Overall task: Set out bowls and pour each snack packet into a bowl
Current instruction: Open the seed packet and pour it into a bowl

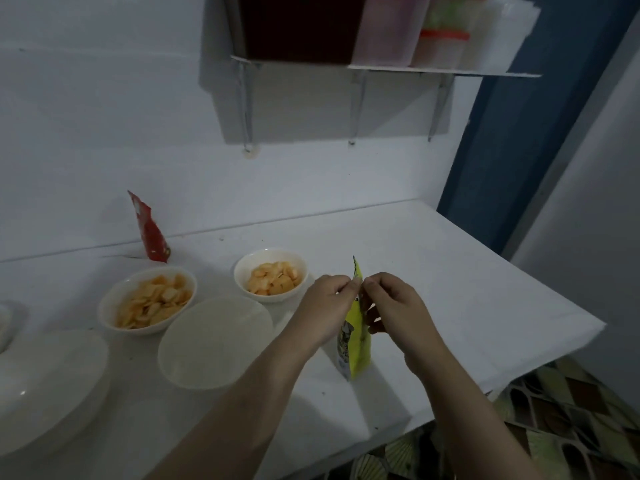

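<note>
Yellow-green packet (356, 341), upright, edge-on.
Top edge pinched between left hand (327, 306) and right hand (394, 306); empty bowl (214, 344) at 9 o'clock.

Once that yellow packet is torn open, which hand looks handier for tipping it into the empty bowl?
Probably the left hand. It pinches the yellow packet at its top alongside the right hand, but the empty bowl sits to the packet's left, on that hand's side, so it need not cross over.

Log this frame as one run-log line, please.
both hands pinch yellow packet top | two bowls filled | empty bowl beside
</note>
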{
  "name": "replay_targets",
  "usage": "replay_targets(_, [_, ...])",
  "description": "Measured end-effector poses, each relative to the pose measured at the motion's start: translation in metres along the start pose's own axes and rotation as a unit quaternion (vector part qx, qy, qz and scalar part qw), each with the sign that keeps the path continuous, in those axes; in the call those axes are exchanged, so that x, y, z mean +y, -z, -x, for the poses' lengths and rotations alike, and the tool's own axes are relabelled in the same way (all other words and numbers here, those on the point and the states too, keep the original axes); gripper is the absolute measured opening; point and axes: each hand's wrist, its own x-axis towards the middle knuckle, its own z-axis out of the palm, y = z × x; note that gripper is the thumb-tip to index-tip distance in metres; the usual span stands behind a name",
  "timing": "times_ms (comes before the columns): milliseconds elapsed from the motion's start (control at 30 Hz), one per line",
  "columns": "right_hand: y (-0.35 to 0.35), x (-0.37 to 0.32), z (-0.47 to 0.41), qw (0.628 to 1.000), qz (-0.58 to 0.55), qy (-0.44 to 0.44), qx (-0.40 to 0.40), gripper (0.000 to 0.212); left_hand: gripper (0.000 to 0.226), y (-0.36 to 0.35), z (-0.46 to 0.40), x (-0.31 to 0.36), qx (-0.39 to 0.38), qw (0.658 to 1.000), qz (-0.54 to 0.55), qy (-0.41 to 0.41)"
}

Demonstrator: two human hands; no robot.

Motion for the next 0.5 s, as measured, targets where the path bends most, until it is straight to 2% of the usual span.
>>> replay_targets(133, [0.009,0.009,-0.006,0.999,-0.022,-0.038,-0.023,0.025,0.029,-0.013,0.001,-0.008,-0.039,0.990,0.105,0.087])
replay_targets(333, [0.012,0.004,-0.018,0.997,-0.014,-0.055,-0.054,0.030,0.026,-0.003,-0.014,-0.007,-0.060,0.993,0.080,0.067])
replay_targets(500, [0.012,0.000,-0.025,0.996,0.002,-0.062,-0.064,0.035,0.024,0.001,-0.018,-0.010,-0.131,0.981,0.131,0.065])
